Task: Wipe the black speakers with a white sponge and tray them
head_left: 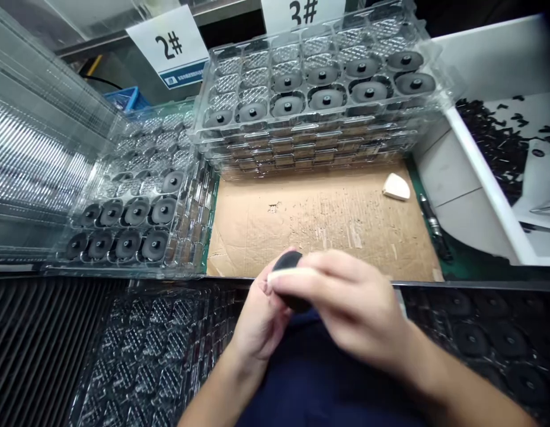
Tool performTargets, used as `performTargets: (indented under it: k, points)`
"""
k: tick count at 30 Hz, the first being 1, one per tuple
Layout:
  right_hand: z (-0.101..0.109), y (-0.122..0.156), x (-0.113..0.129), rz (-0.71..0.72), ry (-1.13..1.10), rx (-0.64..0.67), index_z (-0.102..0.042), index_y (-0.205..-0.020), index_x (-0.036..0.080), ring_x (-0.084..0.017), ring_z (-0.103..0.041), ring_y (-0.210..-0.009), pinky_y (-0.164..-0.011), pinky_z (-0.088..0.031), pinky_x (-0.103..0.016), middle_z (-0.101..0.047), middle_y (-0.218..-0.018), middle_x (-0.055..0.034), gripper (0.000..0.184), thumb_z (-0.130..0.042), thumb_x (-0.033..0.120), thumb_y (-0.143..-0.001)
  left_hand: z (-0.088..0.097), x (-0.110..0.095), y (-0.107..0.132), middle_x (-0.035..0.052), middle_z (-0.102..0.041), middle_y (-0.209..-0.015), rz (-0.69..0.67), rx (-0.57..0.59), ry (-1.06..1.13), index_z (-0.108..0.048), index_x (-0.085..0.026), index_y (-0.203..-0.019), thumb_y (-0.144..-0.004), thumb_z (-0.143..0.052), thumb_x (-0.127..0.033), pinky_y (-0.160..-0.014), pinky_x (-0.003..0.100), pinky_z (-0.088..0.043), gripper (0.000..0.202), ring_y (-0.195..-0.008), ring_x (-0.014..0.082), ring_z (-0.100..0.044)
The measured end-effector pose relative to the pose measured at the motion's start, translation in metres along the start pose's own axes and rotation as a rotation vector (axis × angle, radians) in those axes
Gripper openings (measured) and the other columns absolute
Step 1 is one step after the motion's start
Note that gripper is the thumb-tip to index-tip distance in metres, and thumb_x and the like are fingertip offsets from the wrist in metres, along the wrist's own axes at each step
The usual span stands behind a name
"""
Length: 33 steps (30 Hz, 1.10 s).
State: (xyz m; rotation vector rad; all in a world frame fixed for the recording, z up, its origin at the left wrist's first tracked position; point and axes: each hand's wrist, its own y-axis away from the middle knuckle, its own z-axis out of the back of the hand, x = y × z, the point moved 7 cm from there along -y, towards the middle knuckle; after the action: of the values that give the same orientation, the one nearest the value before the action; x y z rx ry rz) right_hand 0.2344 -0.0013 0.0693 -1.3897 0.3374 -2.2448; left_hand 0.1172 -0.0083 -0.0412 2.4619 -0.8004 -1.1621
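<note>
My left hand and my right hand meet above the front edge of a cardboard sheet. Between them they hold a black round part, and my right fingers cover most of it. A pale strip lies along the top of the part, and I cannot tell if it is a separate thing. Transparent blister trays stand stacked behind the cardboard, with dark grey round parts in their pockets. To the left, a lower tray holds similar parts in its front rows.
Signs marked 2# and 3# stand at the back. A white bin of small black pieces is at the right. A white block lies on the cardboard, and a tool lies on a green mat. Trays lie near my body.
</note>
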Motion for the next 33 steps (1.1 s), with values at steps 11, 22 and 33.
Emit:
performTargets:
  k: [11, 22, 33]
  points:
    - [-0.022, 0.074, -0.133, -0.598, 0.013, -0.063, -0.073, -0.091, 0.021, -0.017, -0.062, -0.073, -0.064, -0.047, -0.028, -0.069, -0.082, -0.0035, 0.019, -0.055, 0.025, -0.084, 0.003, -0.003, -0.005, 0.0029, -0.071, -0.108, 0.012, 0.002, 0.119, -0.065, -0.023, -0.106, -0.055, -0.082, -0.041, -0.090, 0.027, -0.051, 0.057, -0.095, 0.0194, -0.068]
    - [-0.030, 0.002, -0.013, -0.120, -0.012, 0.114, -0.068, -0.097, 0.019, -0.013, -0.059, -0.071, -0.067, -0.043, -0.027, -0.068, -0.079, -0.0013, 0.021, -0.047, 0.022, -0.093, 0.013, -0.006, 0.002, 0.0002, -0.065, -0.119, -0.101, -0.049, 0.032, -0.062, -0.027, -0.113, -0.060, -0.082, -0.036, -0.087, 0.020, -0.049, 0.057, -0.105, 0.0149, -0.061]
    - [-0.022, 0.066, -0.146, -0.495, 0.292, -0.277, -0.064, -0.112, 0.017, -0.028, -0.050, -0.106, -0.087, -0.043, -0.045, -0.048, -0.116, -0.0148, 0.032, -0.048, 0.027, -0.086, -0.011, -0.011, 0.003, -0.0008, -0.066, -0.107, 0.007, 0.226, 0.260, -0.063, -0.030, -0.108, -0.059, -0.073, -0.058, -0.092, 0.038, -0.050, 0.058, -0.099, 0.0229, -0.066]
